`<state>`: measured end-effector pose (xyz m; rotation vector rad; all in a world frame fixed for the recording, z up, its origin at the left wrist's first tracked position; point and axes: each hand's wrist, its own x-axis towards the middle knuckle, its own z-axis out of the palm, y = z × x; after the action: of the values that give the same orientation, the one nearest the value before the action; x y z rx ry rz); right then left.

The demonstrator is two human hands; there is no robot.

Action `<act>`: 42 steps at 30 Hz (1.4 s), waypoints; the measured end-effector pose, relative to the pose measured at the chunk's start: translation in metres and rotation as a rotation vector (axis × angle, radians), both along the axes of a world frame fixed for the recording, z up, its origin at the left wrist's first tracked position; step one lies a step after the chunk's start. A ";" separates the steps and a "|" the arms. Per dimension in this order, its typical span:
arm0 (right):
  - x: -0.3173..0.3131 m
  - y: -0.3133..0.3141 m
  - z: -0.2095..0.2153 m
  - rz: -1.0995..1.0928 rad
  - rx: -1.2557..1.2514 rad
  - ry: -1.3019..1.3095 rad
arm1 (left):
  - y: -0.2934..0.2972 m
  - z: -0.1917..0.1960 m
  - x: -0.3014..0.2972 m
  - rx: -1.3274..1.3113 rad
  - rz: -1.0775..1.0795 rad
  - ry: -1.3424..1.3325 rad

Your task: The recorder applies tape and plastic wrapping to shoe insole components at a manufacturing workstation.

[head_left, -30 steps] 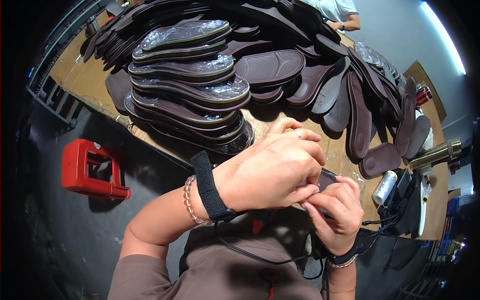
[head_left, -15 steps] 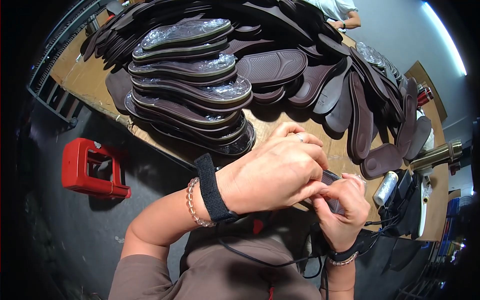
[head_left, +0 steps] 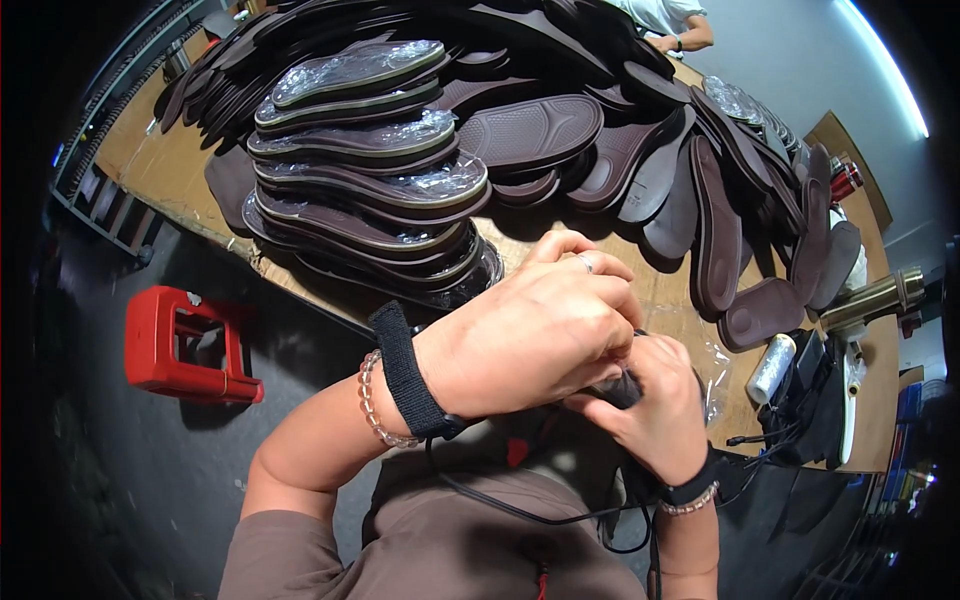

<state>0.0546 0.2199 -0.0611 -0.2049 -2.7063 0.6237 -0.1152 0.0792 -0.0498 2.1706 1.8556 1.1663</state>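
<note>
- The stack of film-wrapped shoe soles (head_left: 370, 178) stands on the wooden surface (head_left: 665, 290), its pieces layered unevenly and shining under clear plastic; every place below is told from this stack.
- Right of the stack's lower end and nearer the person, a dark shoe sole (head_left: 622, 388) lies between the two hands, mostly hidden by them.
- The right hand (head_left: 655, 400) is farther right of the stack than the other hand, grasping the dark shoe sole with its thumb on the near side and its fingers over the far side.
- The left hand (head_left: 535, 335), just right of the stack's base, is bent over the same sole with curled fingers; its fingertips are hidden, so whether it pinches anything cannot be told.
- A black wrist strap (head_left: 405, 360) and a clear beaded bracelet (head_left: 370, 400) circle the left wrist, nearer the person than the stack.
- A heap of loose brown soles (head_left: 530, 130) spreads behind the stack and to its right.
- Well to the right of the stack lie a roll of clear film (head_left: 772, 368), a brass-coloured metal cylinder (head_left: 875, 300) and black cables (head_left: 750, 440).
- Left of the stack and lower, a red plastic stool (head_left: 150, 345) stands on the grey floor (head_left: 110, 470).
- Beyond the stack, to the far right, a co-worker's forearm (head_left: 694, 36) shows.
</note>
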 end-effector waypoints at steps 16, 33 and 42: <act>-0.016 0.002 -0.018 0.126 -0.111 -0.002 | 0.000 0.003 0.002 -0.035 0.000 -0.030; -0.001 0.012 0.012 0.055 -0.088 0.055 | 0.001 0.003 0.002 -0.023 0.015 -0.007; 0.030 0.045 0.041 0.030 -0.045 0.096 | -0.005 0.006 0.003 -0.066 0.045 0.008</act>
<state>0.0841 0.2650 -0.0203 -0.1423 -2.6093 0.6855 -0.1123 0.0746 -0.0436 2.1125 1.9272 1.0893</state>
